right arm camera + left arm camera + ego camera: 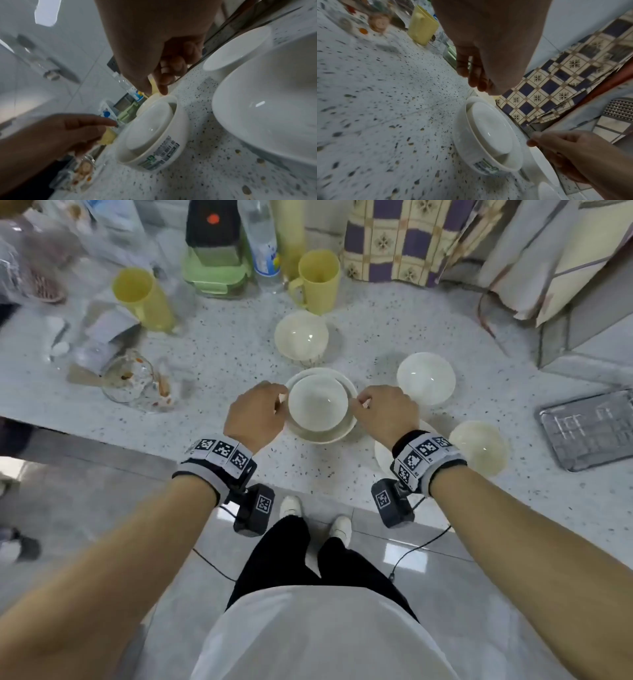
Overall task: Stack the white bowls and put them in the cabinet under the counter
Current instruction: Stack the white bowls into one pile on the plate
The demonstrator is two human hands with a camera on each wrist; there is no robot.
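Fingers (279,400) flanking nested bowls (318,405), perhaps touching

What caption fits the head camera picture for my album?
Both hands, left hand and right hand, flank two nested white bowls on the speckled counter.

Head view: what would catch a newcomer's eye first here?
At the centre of the speckled counter, a smaller white bowl sits nested in a larger one, with the left hand and right hand at either side of the rims. Three more white bowls lie behind and to the right. Two yellow mugs stand out among the clutter at the back.
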